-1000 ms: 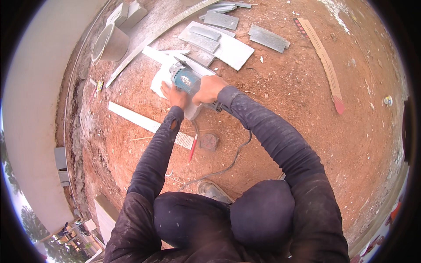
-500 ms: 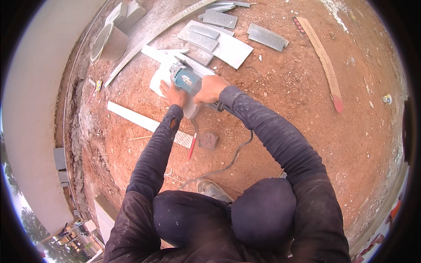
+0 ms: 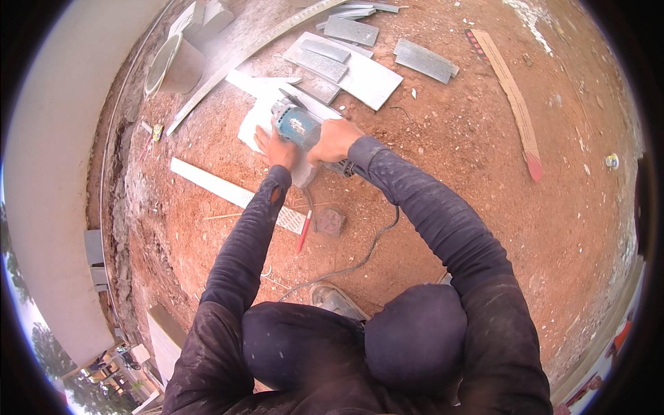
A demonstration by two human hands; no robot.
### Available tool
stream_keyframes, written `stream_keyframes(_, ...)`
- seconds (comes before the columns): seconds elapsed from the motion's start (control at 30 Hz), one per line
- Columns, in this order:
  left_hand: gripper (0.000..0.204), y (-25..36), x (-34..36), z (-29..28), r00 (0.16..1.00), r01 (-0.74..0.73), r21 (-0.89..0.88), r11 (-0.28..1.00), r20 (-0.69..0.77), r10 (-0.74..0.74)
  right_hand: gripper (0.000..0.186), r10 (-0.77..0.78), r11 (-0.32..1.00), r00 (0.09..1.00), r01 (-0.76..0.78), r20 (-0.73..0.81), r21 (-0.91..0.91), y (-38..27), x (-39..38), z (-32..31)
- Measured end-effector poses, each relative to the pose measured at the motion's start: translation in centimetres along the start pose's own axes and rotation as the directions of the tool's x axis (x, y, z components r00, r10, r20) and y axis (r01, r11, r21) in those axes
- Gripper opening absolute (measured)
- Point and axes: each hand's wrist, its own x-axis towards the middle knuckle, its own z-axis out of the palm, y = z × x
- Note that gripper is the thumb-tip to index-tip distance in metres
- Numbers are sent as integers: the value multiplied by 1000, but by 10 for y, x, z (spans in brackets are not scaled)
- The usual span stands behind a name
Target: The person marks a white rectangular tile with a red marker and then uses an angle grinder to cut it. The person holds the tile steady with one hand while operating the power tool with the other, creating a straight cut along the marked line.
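Observation:
My right hand (image 3: 336, 140) is closed around the rear of a blue angle grinder (image 3: 296, 127), its head pointing away from me over a white tile (image 3: 252, 130). My left hand (image 3: 278, 149) lies beside the grinder's left side, its fingers apart and resting on the tile. Part of that hand's grip is hidden by the tool. The grinder's disc is hard to make out in the pale dust. A dark cord (image 3: 373, 242) trails from the tool back toward my feet.
Grey tile strips (image 3: 351, 31) and a white slab (image 3: 373, 81) lie beyond the grinder. A bucket (image 3: 181, 66) stands far left near a long bent-looking straightedge (image 3: 228, 63). Nearer me are a white strip (image 3: 214, 182), a red marker (image 3: 303, 234) and a round block (image 3: 330, 221). Cardboard (image 3: 508, 90) lies right.
Both hands and the grinder keep nearly the same place on the tile. The view has shifted slightly, and the dust around the bucket looks thicker.

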Motion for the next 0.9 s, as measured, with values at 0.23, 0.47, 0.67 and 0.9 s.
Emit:
stream_keyframes(0.23,79,-14,8,-2,997,-70,38,997,-35,72,62,-26,1000,1000,26,-9,-1,-7,0,0)
stream_keyframes(0.47,43,12,-107,-11,920,-319,-124,940,-278,275,60,-13,1000,999,14,-51,27,11,-4,-2)
stream_keyframes(0.67,35,53,-219,-11,837,345,-716,607,527,146,64,-66,998,993,66,-95,6,11,5,10)
stream_keyframes(0.9,17,65,-204,28,859,201,-881,428,368,355,63,-46,999,999,45,-13,-26,1,1,4)
